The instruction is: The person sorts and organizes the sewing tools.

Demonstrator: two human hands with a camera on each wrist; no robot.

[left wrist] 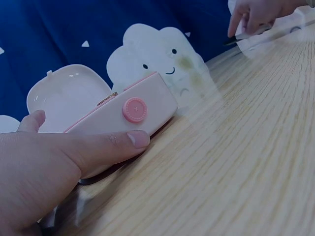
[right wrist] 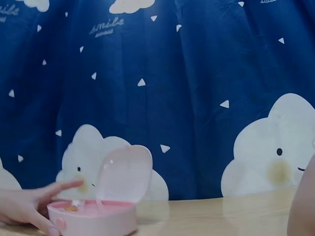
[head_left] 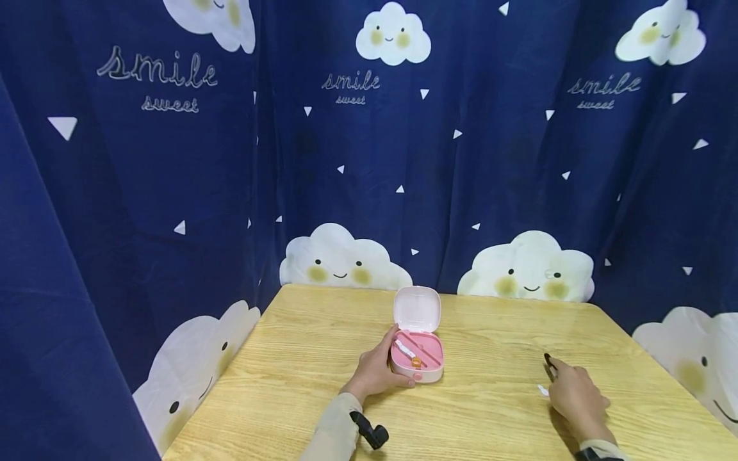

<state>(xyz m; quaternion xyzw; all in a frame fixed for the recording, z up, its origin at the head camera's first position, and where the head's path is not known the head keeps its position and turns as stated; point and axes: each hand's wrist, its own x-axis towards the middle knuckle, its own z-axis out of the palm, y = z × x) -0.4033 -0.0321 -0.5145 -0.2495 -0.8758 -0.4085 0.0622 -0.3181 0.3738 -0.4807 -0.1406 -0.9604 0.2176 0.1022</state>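
A small pink-and-white box point(head_left: 423, 374) stands on the table with its white lid point(head_left: 417, 308) raised. My left hand point(head_left: 377, 370) grips its left side; in the left wrist view the thumb lies along the front, beside a round pink button point(left wrist: 135, 109). In the box's pink tray lies what looks like a watch, with a white strap point(head_left: 405, 348) and an orange round part point(head_left: 416, 362). Off to the right, my right hand point(head_left: 578, 398) pinches a slim dark item point(head_left: 549, 360), its kind unclear. A small white piece point(head_left: 542, 390) shows beside those fingers; whether it joins the dark item I cannot tell.
The light wooden table point(head_left: 484, 410) stretches between and around both hands. Behind it hangs a dark blue curtain point(head_left: 369, 153) with white clouds and triangles. A black wrist strap piece point(head_left: 371, 432) sticks out from the left sleeve.
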